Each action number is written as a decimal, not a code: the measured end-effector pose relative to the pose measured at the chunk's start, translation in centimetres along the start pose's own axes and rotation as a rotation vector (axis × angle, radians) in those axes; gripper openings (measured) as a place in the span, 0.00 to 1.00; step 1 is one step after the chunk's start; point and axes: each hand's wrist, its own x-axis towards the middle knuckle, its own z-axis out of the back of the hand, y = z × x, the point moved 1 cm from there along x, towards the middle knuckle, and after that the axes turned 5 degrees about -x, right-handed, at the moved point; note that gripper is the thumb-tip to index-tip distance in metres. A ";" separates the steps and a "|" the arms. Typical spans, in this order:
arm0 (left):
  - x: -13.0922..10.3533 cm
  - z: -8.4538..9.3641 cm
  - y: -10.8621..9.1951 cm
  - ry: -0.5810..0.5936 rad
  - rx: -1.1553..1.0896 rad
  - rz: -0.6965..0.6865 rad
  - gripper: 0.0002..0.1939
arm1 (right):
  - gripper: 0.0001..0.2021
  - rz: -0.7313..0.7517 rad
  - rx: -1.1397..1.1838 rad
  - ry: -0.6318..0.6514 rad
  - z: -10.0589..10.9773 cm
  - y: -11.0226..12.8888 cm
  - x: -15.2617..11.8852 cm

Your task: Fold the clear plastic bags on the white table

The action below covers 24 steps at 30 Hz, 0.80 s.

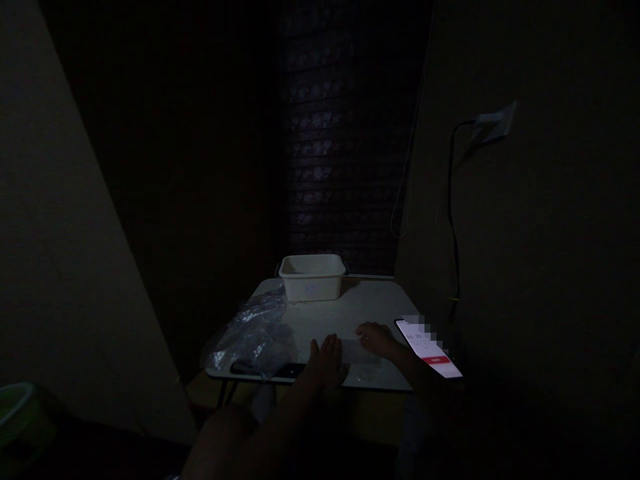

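In the dim light, a small pale translucent sheet (356, 353), perhaps a plastic bag, lies on the white table (370, 300) near its front edge. My left hand (326, 361) rests flat at the sheet's left side with its fingers stretched out. At the sheet's upper right corner, my right hand (376, 339) has its fingers curled and pressed together on the edge. A crumpled heap of clear plastic (255, 333) covers the table's left side. Under and beside it lies a long dark object (290, 369), its kind unclear.
A white plastic tub (314, 287) stands at the table's back. On the right edge lies a phone (430, 350) with a lit screen. A wall socket (493, 127) with a hanging black cable (451, 200) is on the right. A green basket (20, 413) sits low at left.
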 end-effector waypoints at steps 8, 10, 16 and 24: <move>-0.5 1.1 -0.3 0.054 -0.049 -0.076 0.28 | 0.08 -0.030 0.122 0.275 0.1 -0.1 0.9; -0.5 0.9 -0.3 0.041 -0.055 -0.087 0.28 | 0.07 -0.019 0.134 0.303 0.2 0.0 1.0; -0.4 0.7 0.1 0.001 -0.054 -0.054 0.26 | 0.07 0.009 0.207 0.302 0.4 0.3 1.3; 0.0 2.4 0.5 -0.085 -0.054 0.155 0.23 | 0.10 0.045 0.230 0.275 1.0 0.4 1.3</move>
